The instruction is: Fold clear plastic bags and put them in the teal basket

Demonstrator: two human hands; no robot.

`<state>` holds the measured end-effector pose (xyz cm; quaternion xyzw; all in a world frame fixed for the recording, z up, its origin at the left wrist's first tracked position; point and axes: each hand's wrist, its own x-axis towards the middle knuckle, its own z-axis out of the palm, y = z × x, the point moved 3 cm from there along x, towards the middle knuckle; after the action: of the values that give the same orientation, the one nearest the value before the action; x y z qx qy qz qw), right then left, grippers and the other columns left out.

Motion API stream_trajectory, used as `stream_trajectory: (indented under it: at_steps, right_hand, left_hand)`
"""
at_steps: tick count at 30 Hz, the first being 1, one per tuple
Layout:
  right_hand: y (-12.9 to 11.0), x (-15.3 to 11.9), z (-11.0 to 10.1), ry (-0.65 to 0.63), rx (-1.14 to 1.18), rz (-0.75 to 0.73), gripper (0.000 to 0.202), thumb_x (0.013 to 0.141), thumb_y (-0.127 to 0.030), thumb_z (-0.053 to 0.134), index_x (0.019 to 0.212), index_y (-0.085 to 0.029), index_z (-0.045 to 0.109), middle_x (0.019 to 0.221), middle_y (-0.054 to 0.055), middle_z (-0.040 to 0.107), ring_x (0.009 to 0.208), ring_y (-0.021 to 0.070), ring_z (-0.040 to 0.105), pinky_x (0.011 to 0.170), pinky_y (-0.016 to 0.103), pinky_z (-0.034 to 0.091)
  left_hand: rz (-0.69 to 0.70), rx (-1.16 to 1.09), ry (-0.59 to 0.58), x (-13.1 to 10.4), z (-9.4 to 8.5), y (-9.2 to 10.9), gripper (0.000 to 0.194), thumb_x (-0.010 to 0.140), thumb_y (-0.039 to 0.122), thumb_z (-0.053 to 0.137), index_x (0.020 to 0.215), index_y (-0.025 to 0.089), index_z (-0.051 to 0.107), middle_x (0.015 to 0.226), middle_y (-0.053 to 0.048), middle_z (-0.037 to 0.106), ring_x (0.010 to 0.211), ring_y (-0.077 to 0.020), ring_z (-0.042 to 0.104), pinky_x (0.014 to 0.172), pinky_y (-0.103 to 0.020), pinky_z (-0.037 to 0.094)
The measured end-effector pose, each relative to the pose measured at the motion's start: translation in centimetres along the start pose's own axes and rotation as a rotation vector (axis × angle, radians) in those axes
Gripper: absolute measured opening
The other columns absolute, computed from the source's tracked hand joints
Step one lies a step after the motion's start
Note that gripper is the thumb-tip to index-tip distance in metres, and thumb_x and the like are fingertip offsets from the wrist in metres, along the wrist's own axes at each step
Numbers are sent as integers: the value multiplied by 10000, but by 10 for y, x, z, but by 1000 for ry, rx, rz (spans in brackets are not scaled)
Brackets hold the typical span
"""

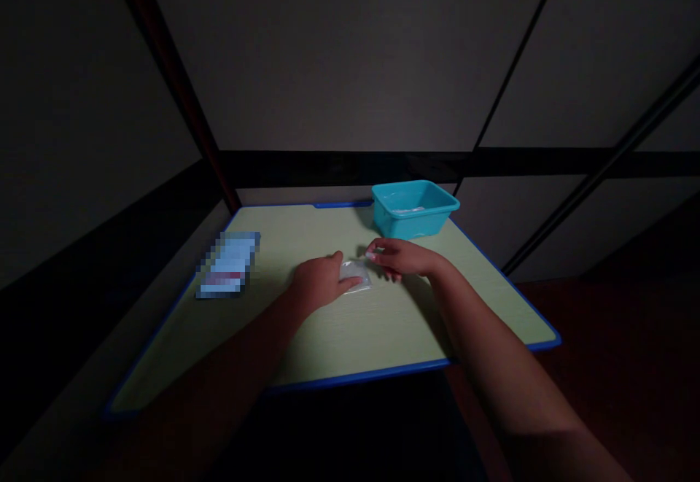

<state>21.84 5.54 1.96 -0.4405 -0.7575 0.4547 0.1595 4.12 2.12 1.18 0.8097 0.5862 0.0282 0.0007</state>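
A small clear plastic bag (pixel 356 275) lies on the table in front of me, with a whitish look and shiny edges. My left hand (pixel 320 281) grips its left side, one finger along the far edge and the thumb over the near part. Just to the right of the bag, my right hand (pixel 398 257) is raised slightly above the table. Its thumb and forefinger are pinched on a tiny pale bit that is too small to name. Whether that bit joins the bag, I cannot tell.
A turquoise plastic basket (pixel 415 225) stands at the table's back right, with some clear plastic inside. On the left lies a blurred-out light blue rectangular thing (pixel 228 265). The pale table (pixel 328 351) has a raised blue edge, and panelled walls rise behind it.
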Motion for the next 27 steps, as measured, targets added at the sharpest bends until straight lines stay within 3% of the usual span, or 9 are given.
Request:
stream_trajectory:
  at_steps: [2,5,7,10,12,16,22,27]
  right_hand:
    - [-1,-3,-3,71,-270,-27,407,808,-447,569,1084,-150,542,598,0,580,511,136,527,533,254,412]
    - [-4,-5,-2,212,-558,-130,502,783,-438,597,1173,-126,542,996,146,621,904,253,575,781,344,432]
    - [-3,-4,3,211,-623,-144,625,782,-458,587,1298,-133,452,1271,185,488,1169,312,440,940,392,359]
    - [3,0,12,85,-650,-63,828,766,-512,582,1432,-158,241,1488,153,197,1361,333,123,1071,440,193]
    - [5,2,16,-7,-676,0,883,767,-553,559,1455,-177,156,1520,125,48,1372,328,-30,1088,478,120]
    - [0,0,21,-79,-701,69,780,850,-544,430,1462,-215,76,1512,112,-73,1364,326,-86,1044,584,125]
    - [-5,-3,28,-187,-727,104,756,860,-509,443,1454,-255,51,1501,100,-129,1363,302,-110,1010,639,95]
    - [-3,-1,28,-194,-716,99,735,867,-528,408,1451,-274,41,1499,98,-132,1365,295,-104,1006,644,82]
  left_hand:
    - [37,-69,68,1,-7,-4,444,862,560,339,994,186,538,847,-80,634,804,-225,598,698,-308,423]
    - [157,-164,157,2,-14,-9,363,890,455,345,1011,193,566,998,-90,600,990,-225,527,873,-334,388]
    - [199,-166,158,2,-12,-11,382,885,444,365,1140,229,551,1209,-90,521,1172,-248,413,988,-377,304]
    - [145,-100,38,1,0,-12,501,864,507,387,1337,340,394,1481,-42,239,1351,-317,145,1050,-504,159]
    - [102,-58,-72,-1,9,-11,595,836,574,402,1385,373,295,1527,-29,87,1373,-349,22,1036,-572,103]
    - [67,-11,-149,-2,15,-11,666,840,607,363,1425,353,174,1526,-69,14,1376,-338,-37,1024,-603,80]
    - [49,1,-178,-1,16,-16,782,804,687,339,1443,310,90,1516,-116,-23,1370,-346,-66,1014,-626,64]
    - [53,-24,-191,2,15,-24,830,772,732,319,1443,314,64,1511,-119,-38,1369,-332,-83,1012,-630,68]
